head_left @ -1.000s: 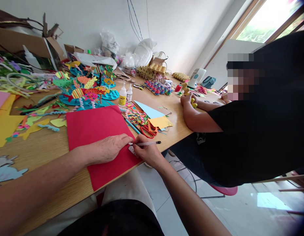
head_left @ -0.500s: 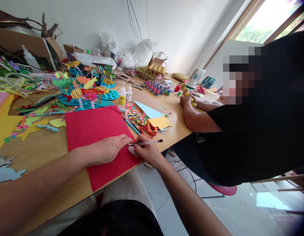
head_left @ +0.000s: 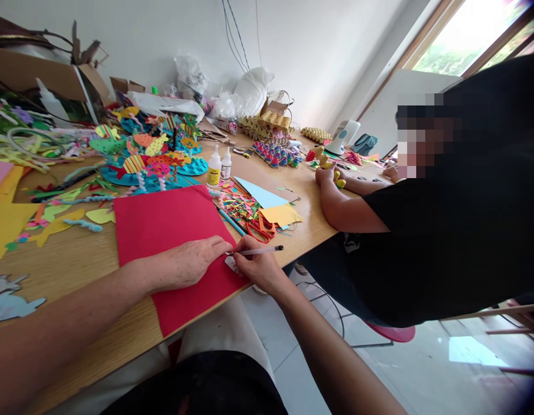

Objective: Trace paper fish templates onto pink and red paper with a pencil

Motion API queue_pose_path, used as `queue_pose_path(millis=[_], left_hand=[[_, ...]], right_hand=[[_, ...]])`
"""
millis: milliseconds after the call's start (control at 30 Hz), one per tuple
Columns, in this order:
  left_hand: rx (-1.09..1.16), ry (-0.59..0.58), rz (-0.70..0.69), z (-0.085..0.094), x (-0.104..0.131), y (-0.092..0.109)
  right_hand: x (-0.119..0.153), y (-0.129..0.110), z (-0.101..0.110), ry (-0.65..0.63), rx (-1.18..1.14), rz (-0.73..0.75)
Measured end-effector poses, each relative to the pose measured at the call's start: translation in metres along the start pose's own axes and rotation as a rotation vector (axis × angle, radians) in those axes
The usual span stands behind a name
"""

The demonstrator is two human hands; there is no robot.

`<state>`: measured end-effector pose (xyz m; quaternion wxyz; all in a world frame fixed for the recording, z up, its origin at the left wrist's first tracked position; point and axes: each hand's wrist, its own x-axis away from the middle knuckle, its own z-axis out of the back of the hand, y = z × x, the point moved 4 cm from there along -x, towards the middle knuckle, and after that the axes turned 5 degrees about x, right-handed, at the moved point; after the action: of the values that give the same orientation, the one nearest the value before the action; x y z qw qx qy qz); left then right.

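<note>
A large red sheet of paper lies at the table's front edge. On its right side rests a small white paper piece, mostly covered by my hands. My left hand reaches across the sheet, its fingers closed together and their tips pinning the piece's upper end. My right hand is closed around a pen with a clear barrel and dark end. Its tip is hidden by my fingers, close to the white piece. Red-handled scissors lie just beyond my right hand.
Glue bottles stand behind the red sheet, near colourful paper scraps and a light blue sheet. Decorated paper fish crowd the back left. Grey-blue cut-outs lie at left. A person in black sits at right, forearms on the table.
My pen's rear end has shifted very slightly left. My left hand stays in place on the sheet. The neighbouring person's head has moved a little.
</note>
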<state>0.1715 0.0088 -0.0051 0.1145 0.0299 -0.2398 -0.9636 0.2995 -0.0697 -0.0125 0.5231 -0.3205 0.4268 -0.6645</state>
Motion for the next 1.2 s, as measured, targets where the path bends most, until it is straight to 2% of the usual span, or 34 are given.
queue_pose_path(millis=[533, 700, 833, 1067, 1200], left_hand=[[0.121, 0.033, 0.008, 0.005, 0.000, 0.003], [0.155, 0.029, 0.025, 0.008, 0.001, 0.006], [0.121, 0.005, 0.022, 0.014, 0.000, 0.013], [0.075, 0.018, -0.122, 0.027, -0.015, 0.020], [-0.075, -0.126, -0.102, 0.027, -0.031, 0.026]], right_hand=[[0.000, 0.002, 0.000, 0.004, -0.100, 0.032], [0.008, 0.003, 0.011, 0.109, -0.169, 0.071], [0.023, 0.002, 0.024, 0.236, -0.032, 0.135], [0.042, -0.005, 0.027, 0.253, 0.270, 0.301], [0.047, -0.007, 0.028, 0.250, 0.309, 0.288]])
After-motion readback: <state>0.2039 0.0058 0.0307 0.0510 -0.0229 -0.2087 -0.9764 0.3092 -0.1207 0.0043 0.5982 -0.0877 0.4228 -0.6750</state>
